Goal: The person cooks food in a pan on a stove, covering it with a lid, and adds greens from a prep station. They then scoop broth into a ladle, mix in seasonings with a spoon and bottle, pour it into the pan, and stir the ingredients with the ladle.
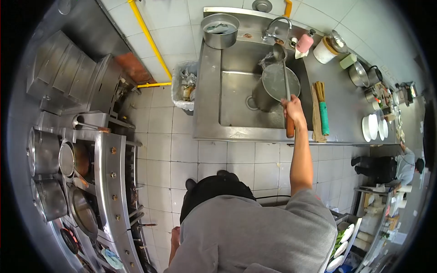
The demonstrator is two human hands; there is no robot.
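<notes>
My right hand (293,110) is closed round the shaft of a long metal ladle (286,77), just above its wooden handle. The ladle lies across the top of a large metal pot (264,95), its bowl pointing toward the tap. Cloudy liquid shows in the pot, which stands in the steel sink (236,116). My left hand (175,235) hangs low beside my body, partly hidden; its fingers cannot be made out.
A round pan (220,31) sits at the sink's back left corner. Right of the sink lie a green-handled brush (323,113) and white plates (370,127). A lined bin (184,86) stands left, with a stove (111,182) beyond. Another person (387,168) stands far right.
</notes>
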